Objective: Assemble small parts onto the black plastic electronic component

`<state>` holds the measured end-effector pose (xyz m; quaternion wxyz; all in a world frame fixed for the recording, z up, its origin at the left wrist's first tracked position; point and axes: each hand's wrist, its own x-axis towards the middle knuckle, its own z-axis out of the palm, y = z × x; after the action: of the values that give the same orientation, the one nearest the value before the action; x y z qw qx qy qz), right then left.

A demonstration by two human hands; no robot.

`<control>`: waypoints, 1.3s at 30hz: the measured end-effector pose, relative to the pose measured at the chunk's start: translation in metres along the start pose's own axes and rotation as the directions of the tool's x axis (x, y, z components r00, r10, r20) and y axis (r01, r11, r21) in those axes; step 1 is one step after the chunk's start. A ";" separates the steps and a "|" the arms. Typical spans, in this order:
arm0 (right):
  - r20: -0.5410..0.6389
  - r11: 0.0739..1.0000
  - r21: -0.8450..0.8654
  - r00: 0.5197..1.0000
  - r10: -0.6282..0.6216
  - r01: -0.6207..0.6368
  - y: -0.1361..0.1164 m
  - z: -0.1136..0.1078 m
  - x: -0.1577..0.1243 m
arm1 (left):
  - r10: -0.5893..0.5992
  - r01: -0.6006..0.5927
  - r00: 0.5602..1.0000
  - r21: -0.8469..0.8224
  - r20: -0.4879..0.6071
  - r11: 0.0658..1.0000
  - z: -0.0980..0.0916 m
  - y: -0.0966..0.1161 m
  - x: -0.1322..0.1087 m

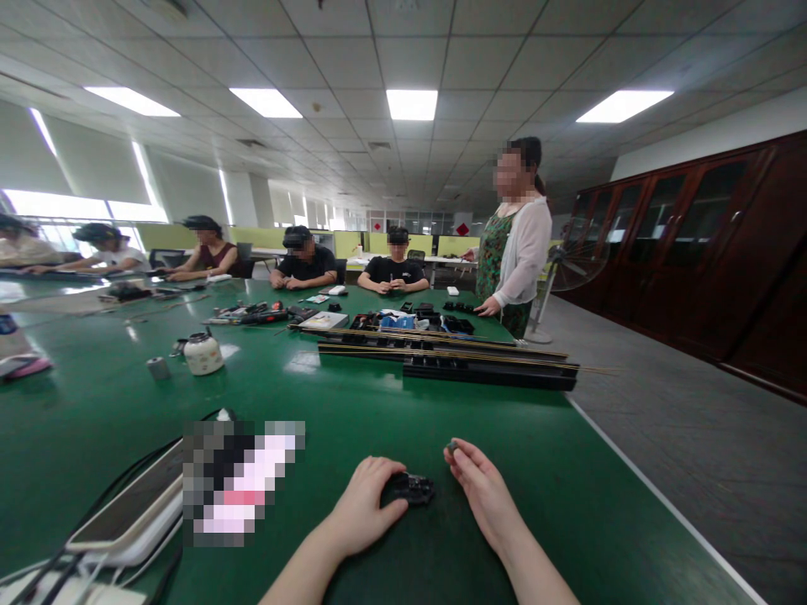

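On the green table just in front of me lies a small black plastic part (417,489) with fine detail along its upper side. My left hand (371,504) grips its left end between thumb and fingers. To the right of it, and apart from it, my right hand (482,487) pinches a small grey piece (452,446) at its fingertips. That piece is too small for me to name its kind.
A phone (129,500) with cables lies at the left. Farther off stand a white jar (204,354) and a grey cylinder (158,369). Long black rails (492,375) with thin brass-coloured rods cross the table ahead. A person (514,244) stands beyond them; several others sit around.
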<state>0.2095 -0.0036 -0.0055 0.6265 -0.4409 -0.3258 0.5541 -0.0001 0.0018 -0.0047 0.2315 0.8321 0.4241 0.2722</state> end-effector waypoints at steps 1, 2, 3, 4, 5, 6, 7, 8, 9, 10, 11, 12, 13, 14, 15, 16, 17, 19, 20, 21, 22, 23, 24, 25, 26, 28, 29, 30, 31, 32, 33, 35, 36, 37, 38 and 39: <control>0.002 1.000 0.008 1.000 0.005 -0.005 0.000 0.000 0.000 | -0.002 0.002 1.000 0.001 0.001 1.000 0.000 0.000 0.000; 0.005 1.000 0.016 1.000 0.008 -0.008 -0.001 0.000 0.000 | -0.002 0.002 1.000 0.002 0.001 1.000 -0.001 0.001 0.000; 0.008 1.000 0.023 1.000 0.010 -0.010 -0.001 0.000 0.000 | -0.002 0.002 1.000 0.003 0.001 1.000 -0.001 0.001 0.000; 0.010 1.000 0.026 1.000 0.010 -0.010 -0.001 0.000 0.000 | -0.002 0.002 1.000 0.003 0.000 1.000 -0.001 0.002 0.001; 0.012 1.000 0.028 1.000 0.008 -0.008 -0.001 0.000 0.000 | -0.001 0.001 1.000 0.003 0.000 1.000 -0.001 0.002 0.001; 0.012 1.000 0.027 1.000 0.005 -0.005 -0.001 0.000 0.000 | -0.001 0.001 1.000 0.004 0.001 1.000 -0.002 0.002 0.001; 0.013 1.000 0.026 1.000 0.002 -0.003 -0.001 -0.001 0.000 | -0.002 0.002 1.000 0.004 0.003 1.000 -0.002 0.003 0.001; 0.013 1.000 0.026 1.000 -0.001 0.000 0.000 -0.001 0.000 | -0.006 0.006 1.000 0.005 0.006 1.000 -0.002 0.003 0.001; 0.014 1.000 0.025 1.000 -0.003 0.002 0.000 -0.002 0.001 | -0.009 0.009 1.000 0.006 0.009 1.000 -0.002 0.003 0.001; 0.016 1.000 0.024 1.000 -0.003 0.003 0.001 -0.002 0.001 | -0.011 0.011 1.000 0.006 0.011 1.000 -0.002 0.003 0.000; 0.017 1.000 0.022 1.000 -0.003 0.003 0.001 -0.002 0.001 | -0.013 0.013 1.000 0.004 0.011 1.000 -0.002 0.004 0.000; 0.018 1.000 0.021 1.000 -0.003 0.002 0.001 -0.003 0.001 | -0.012 0.012 1.000 0.002 0.010 1.000 -0.002 0.004 0.000; 0.017 1.000 0.021 1.000 -0.002 0.001 0.001 -0.003 0.001 | -0.011 0.011 1.000 -0.001 0.009 1.000 -0.002 0.004 0.000; 0.015 1.000 0.022 1.000 0.000 0.000 0.001 -0.003 0.001 | -0.009 0.009 1.000 -0.003 0.007 1.000 -0.002 0.004 0.000; 0.013 1.000 0.025 1.000 0.002 -0.002 0.000 -0.002 0.001 | -0.009 0.009 1.000 -0.003 0.005 1.000 -0.002 0.003 0.000; 0.011 1.000 0.030 1.000 0.003 -0.004 -0.001 -0.002 0.001 | -0.010 0.010 1.000 -0.002 0.004 1.000 -0.002 0.003 0.000; 0.010 0.999 0.035 1.000 0.005 -0.005 -0.001 -0.001 0.000 | -0.011 0.011 1.000 -0.001 0.003 1.000 -0.002 0.003 0.000; 0.008 0.999 0.045 1.000 0.008 -0.009 -0.002 -0.001 -0.001 | -0.014 0.014 1.000 0.000 0.002 1.000 -0.002 0.003 0.000; 0.006 0.999 0.049 1.000 0.009 -0.009 -0.003 0.000 -0.001 | -0.015 0.015 1.000 0.001 0.002 1.000 -0.002 0.003 0.000; 0.004 0.999 0.053 1.000 0.009 -0.009 -0.003 0.000 -0.001 | -0.014 0.014 1.000 0.000 0.001 1.000 -0.002 0.002 0.000; 0.002 0.998 0.057 1.000 0.008 -0.008 -0.003 0.000 -0.001 | -0.012 0.012 1.000 0.001 -0.002 1.000 -0.001 0.002 0.000; 0.000 0.998 0.059 1.000 0.009 -0.009 -0.003 0.000 -0.001 | -0.010 0.010 1.000 0.002 -0.004 1.000 -0.001 0.002 0.000; -0.001 0.998 0.061 1.000 0.010 -0.010 -0.003 0.000 -0.001 | -0.007 0.007 1.000 0.003 -0.005 1.000 -0.001 0.002 -0.001; -0.001 0.998 0.060 1.000 0.012 -0.012 -0.004 0.000 -0.001 | -0.006 0.006 1.000 0.004 -0.006 1.000 -0.001 0.002 -0.001; 0.000 0.998 0.059 1.000 0.014 -0.014 -0.004 0.000 -0.001 | -0.006 0.006 1.000 0.004 -0.007 1.000 -0.001 0.002 -0.001; 0.000 0.998 0.053 1.000 0.017 -0.017 -0.004 0.000 -0.002 | -0.007 0.007 1.000 0.001 -0.007 1.000 -0.001 0.002 0.000; 0.000 0.999 0.049 1.000 0.016 -0.016 -0.004 0.000 -0.002 | -0.008 0.008 1.000 0.000 -0.007 1.000 -0.001 0.002 0.000; 0.002 0.999 0.044 1.000 0.014 -0.014 -0.004 0.000 -0.002 | -0.010 0.010 1.000 0.000 -0.007 1.000 -0.001 0.003 0.000; 0.003 0.999 0.040 1.000 0.012 -0.012 -0.004 0.000 -0.002 | -0.013 0.013 1.000 0.001 -0.005 1.000 -0.002 0.003 0.000; 0.005 0.999 0.038 1.000 0.011 -0.011 -0.004 0.000 -0.002 | -0.016 0.016 1.000 0.002 -0.004 1.000 -0.001 0.002 0.000; 0.003 0.999 0.040 1.000 0.011 -0.012 -0.004 0.000 -0.002 | -0.016 0.016 1.000 0.003 -0.005 1.000 -0.001 0.002 0.000; -0.008 0.998 0.060 1.000 0.021 -0.021 -0.004 0.001 -0.002 | -0.007 0.007 1.000 0.003 -0.010 1.000 0.000 0.001 0.000; -0.014 0.997 0.077 0.999 0.029 -0.028 -0.004 0.001 -0.002 | 0.000 0.000 1.000 0.003 -0.015 1.000 0.001 0.000 0.000; -0.019 0.995 0.095 0.999 0.036 -0.034 -0.004 0.001 -0.002 | 0.006 -0.006 1.000 0.002 -0.018 1.000 0.001 -0.001 0.000; -0.021 0.993 0.110 0.999 0.042 -0.039 -0.004 0.001 -0.002 | 0.010 -0.010 1.000 0.002 -0.020 1.000 0.002 -0.001 0.000; -0.019 0.992 0.120 0.999 0.045 -0.042 -0.004 0.001 -0.002 | 0.011 -0.011 1.000 0.001 -0.019 1.000 0.002 -0.002 0.000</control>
<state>0.2098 -0.0051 -0.0016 0.6431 -0.4156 -0.2752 0.5813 0.0002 0.0026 -0.0072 0.2253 0.8319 0.4218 0.2813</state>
